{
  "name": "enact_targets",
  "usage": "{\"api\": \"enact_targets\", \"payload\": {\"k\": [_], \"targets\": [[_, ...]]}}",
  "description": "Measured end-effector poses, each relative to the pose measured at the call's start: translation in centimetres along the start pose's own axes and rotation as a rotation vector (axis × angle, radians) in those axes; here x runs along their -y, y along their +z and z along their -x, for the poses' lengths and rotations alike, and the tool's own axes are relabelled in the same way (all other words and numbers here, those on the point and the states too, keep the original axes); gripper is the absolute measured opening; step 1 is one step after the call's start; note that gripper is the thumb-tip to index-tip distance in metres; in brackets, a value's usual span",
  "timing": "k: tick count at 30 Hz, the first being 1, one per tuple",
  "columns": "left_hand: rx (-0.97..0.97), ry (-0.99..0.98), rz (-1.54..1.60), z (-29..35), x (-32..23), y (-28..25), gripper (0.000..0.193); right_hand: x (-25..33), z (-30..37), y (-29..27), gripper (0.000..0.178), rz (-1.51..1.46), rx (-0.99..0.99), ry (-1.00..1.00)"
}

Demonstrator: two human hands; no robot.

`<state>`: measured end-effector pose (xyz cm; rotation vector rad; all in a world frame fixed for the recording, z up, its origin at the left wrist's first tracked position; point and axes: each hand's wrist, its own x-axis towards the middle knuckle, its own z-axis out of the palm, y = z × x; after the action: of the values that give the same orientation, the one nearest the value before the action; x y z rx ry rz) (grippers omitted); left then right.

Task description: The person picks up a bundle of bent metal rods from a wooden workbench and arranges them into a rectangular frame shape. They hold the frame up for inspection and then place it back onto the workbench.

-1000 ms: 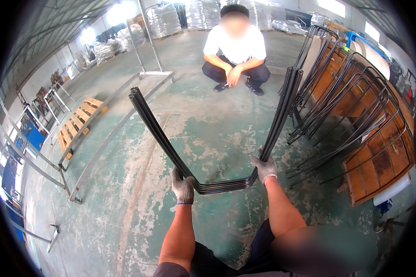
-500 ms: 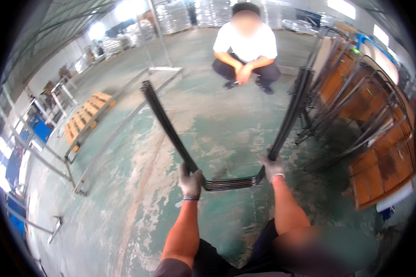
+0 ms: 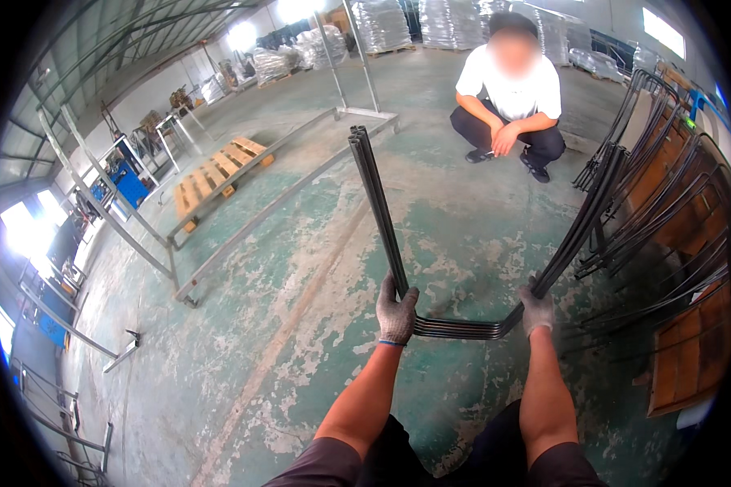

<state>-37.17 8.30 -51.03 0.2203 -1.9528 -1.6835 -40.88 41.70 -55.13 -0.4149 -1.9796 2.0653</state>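
Observation:
Between my hands is a bundle of black U-shaped metal tube frames (image 3: 463,328), nested closely together. Its two long legs point up and away from me, and the ribbed crosspiece lies nearest my body. My left hand (image 3: 397,312), in a grey knit glove, is closed round the left leg just above the bend. The right leg is gripped low down by my right hand (image 3: 536,307), gloved the same way. Below the bundle is the worn green floor (image 3: 300,341).
More bent black tube frames (image 3: 666,195) lean against brown wooden boards (image 3: 686,357) on the right. A person (image 3: 512,97) in a white shirt squats ahead. At left stand a grey metal frame cart (image 3: 244,231) and a wooden pallet (image 3: 219,174). Wrapped stacks (image 3: 382,28) line the back.
My view has turned left, so the surroundings sit farther right. Both hands keep their grip on the bundle of tube frames. The squatting person holds the same pose.

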Motion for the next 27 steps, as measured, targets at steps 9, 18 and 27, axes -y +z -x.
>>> {"api": "enact_targets", "payload": {"k": [9,18,27], "targets": [[-0.058,0.049,-0.044,0.1,-1.0,0.4,0.035,1.5,0.7,0.1,0.075,0.027,0.003,0.019],[-0.151,0.041,-0.161,-0.3,-3.4,1.0,0.03,0.4,0.7,0.0,0.069,0.008,-0.032,-0.033],[-0.177,-0.005,-0.148,-1.6,0.3,1.4,0.018,-0.6,0.1,-0.7,0.059,0.506,-0.1,-0.001]]}}
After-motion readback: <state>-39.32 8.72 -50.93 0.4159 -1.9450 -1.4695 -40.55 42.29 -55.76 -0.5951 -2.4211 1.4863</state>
